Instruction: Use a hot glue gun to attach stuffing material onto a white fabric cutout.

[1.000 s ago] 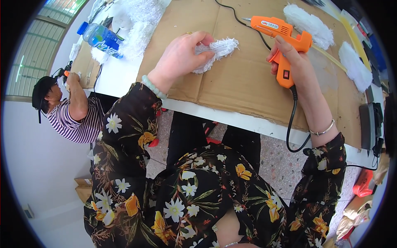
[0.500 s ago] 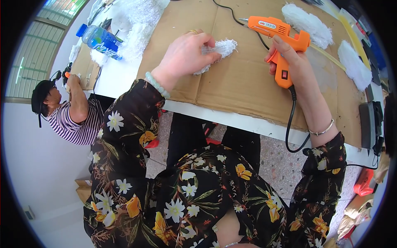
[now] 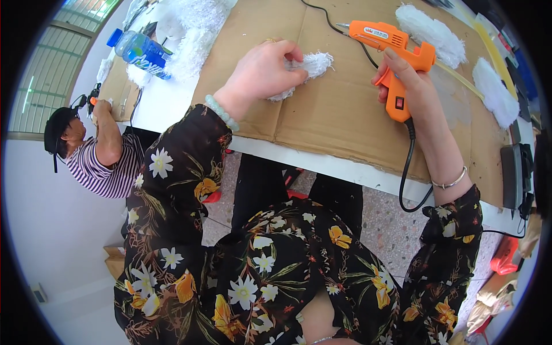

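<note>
The white strip (image 3: 317, 64) lies on the cardboard (image 3: 345, 123) that covers much of the worktop (image 3: 158, 109), in front of the person and somewhat to the left of the middle between both hands. Its long axis goes aslant: the near end points to the left and toward the body, the far end to the right and away.

The left hand (image 3: 267, 70) is the nearer one. It is bent over the near part of the strip and hides some of it. Its thumb and forefinger stand apart above the fibres, while the other fingers are hidden, so one cannot tell whether it pinches the strip or only rests on it.

The right hand (image 3: 411, 83) is closed around the handle of the orange glue gun (image 3: 397, 40), well apart from the strip, on its right side. The nozzle (image 3: 343, 26) points to the left; it is a little beyond the free far end of the strip, near it but not touching. So this free end lies between the two hands, on the side of the gun.

Two white pads (image 3: 431, 35) (image 3: 495, 95) lie farther to the right, and a bottle (image 3: 141, 53) lies to the left.
</note>
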`<state>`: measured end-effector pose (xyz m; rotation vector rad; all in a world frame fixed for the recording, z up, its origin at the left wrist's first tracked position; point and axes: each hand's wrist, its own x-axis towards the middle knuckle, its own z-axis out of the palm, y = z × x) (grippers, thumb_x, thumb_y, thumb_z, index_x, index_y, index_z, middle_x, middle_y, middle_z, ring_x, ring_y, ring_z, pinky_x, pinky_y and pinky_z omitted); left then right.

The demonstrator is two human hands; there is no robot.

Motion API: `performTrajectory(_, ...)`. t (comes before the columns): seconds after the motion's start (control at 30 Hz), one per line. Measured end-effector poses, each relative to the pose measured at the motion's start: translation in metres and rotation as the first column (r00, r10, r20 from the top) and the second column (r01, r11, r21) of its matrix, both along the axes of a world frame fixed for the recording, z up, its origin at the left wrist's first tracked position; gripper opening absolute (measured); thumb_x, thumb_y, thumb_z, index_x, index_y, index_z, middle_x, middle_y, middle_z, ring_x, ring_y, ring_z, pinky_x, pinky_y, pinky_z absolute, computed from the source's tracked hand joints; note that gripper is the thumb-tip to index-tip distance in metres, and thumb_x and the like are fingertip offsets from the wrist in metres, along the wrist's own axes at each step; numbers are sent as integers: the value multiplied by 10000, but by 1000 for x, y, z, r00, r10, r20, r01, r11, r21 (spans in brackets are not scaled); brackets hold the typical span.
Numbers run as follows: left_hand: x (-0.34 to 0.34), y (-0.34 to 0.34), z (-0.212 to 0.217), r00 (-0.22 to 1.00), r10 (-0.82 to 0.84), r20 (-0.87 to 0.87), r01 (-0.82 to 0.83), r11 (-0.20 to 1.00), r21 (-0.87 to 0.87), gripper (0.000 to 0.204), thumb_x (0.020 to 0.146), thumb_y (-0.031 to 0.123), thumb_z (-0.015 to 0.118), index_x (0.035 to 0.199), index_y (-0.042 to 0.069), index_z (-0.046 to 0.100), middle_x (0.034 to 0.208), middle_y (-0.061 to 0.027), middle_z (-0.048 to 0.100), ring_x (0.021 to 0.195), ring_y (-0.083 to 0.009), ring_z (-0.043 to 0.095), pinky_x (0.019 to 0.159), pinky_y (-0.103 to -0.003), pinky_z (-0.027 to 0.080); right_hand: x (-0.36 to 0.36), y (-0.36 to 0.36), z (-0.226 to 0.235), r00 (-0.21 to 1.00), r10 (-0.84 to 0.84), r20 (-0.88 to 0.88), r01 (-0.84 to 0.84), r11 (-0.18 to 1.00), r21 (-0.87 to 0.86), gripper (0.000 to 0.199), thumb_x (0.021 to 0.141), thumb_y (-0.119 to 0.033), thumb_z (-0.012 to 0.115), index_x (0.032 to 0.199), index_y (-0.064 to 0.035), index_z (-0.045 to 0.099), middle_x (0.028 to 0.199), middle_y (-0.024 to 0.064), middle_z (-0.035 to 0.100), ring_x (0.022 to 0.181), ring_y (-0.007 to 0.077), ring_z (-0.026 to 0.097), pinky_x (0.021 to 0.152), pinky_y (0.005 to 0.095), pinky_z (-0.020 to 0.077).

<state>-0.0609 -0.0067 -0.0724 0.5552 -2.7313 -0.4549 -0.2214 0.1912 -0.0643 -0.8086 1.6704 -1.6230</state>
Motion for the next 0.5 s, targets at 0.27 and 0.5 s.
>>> performTrajectory(0.27,31,-24,4,966,45,-254,49,935,352,240,830,201,639,992,23,636,907,-44,662,834,-142,610,726,-266,475,1,1,0,1000,16,24,-15,1000,-20,369,881,-431,552,768,-80,569,682,21,588,544,81,543,516,213,437)
performTrajectory(0.5,65,14,4,973,-93,-213,101,994,30,224,741,163,714,897,32,623,842,-76,635,805,-237,605,719,-307,482,-1,0,5,1000,-8,18,8,1000,1,358,891,-409,542,773,-72,569,687,28,590,545,84,545,523,210,442)
